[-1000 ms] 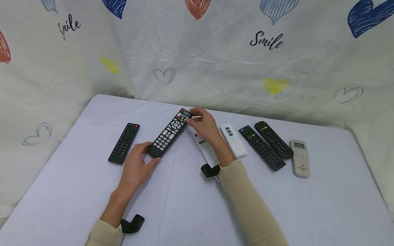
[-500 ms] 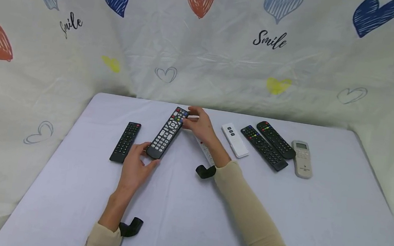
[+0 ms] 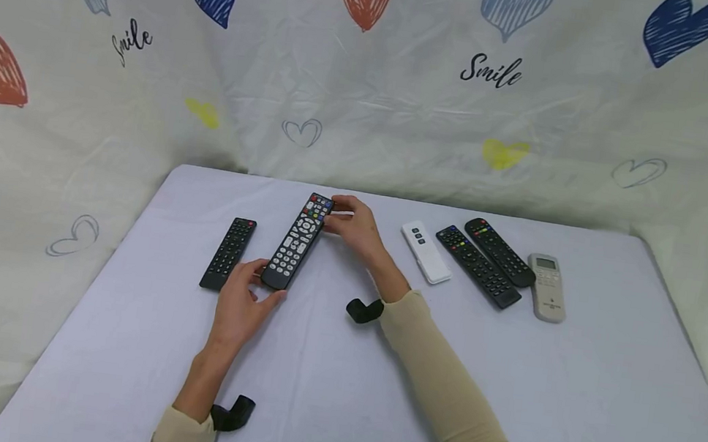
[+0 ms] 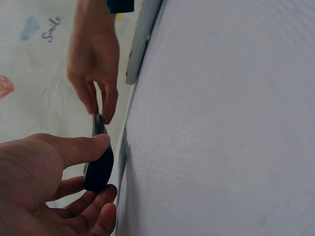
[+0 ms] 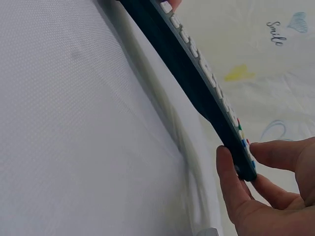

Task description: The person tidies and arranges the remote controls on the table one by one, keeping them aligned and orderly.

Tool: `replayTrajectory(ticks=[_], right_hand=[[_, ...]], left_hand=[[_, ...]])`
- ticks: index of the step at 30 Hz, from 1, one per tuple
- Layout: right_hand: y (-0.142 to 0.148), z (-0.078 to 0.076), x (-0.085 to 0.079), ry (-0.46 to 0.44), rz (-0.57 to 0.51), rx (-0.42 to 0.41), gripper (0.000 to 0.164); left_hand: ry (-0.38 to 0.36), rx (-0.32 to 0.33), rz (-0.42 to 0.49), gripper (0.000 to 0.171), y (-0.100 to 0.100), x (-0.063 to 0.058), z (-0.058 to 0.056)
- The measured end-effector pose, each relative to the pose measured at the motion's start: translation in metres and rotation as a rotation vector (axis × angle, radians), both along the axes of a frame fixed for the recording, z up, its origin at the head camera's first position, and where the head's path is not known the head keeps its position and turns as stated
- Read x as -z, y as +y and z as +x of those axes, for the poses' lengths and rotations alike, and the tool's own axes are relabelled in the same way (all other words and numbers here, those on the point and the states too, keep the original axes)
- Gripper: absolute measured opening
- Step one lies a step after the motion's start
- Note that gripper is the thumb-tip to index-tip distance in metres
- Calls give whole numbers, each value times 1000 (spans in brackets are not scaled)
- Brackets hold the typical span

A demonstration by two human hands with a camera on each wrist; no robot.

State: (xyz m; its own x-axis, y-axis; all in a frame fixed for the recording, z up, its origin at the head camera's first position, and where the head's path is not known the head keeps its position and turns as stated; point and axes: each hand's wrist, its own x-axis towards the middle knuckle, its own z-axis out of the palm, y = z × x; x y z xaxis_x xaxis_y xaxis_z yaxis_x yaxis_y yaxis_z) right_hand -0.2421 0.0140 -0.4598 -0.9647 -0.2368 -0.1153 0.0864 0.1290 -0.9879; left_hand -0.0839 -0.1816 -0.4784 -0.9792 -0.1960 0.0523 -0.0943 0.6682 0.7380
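A black remote control [image 3: 297,241] with white buttons and a few coloured ones is held above the table, slanting away to the upper right. My left hand [image 3: 240,308] grips its near end; in the left wrist view the thumb [image 4: 88,147] lies on one side and fingers on the other. At the far end, my right hand [image 3: 356,229] pinches the remote between thumb and fingers, plain in the right wrist view [image 5: 270,182]. Left of it lies a smaller black remote [image 3: 228,253]. A white remote [image 4: 140,46] shows behind the right hand in the left wrist view; in the head view it is mostly hidden.
Right of the hands lie a slim white remote [image 3: 426,252], two black remotes [image 3: 478,267] [image 3: 500,251] side by side, and a grey remote with a small screen [image 3: 547,289]. The white-covered table [image 3: 332,395] meets a hanging printed cloth [image 3: 395,101] at the back.
The held black remote has shifted slightly left and turned a little more upright, the right hand moving left with it. The white remote under the right arm has become covered from the head view.
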Motion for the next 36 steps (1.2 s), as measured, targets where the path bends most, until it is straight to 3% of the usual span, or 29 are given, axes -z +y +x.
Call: replayTrajectory(ticks=[10, 24, 36], right_hand=[[-9, 2, 4, -31, -54, -39, 58], [-19, 5, 3, -19, -36, -42, 59], [-26, 7, 2, -14, -3, -79, 60]], left_hand=[[5, -19, 0, 65, -2, 0, 5], [19, -38, 6, 68, -6, 1, 11], [-49, -80, 8, 69, -7, -3, 17]])
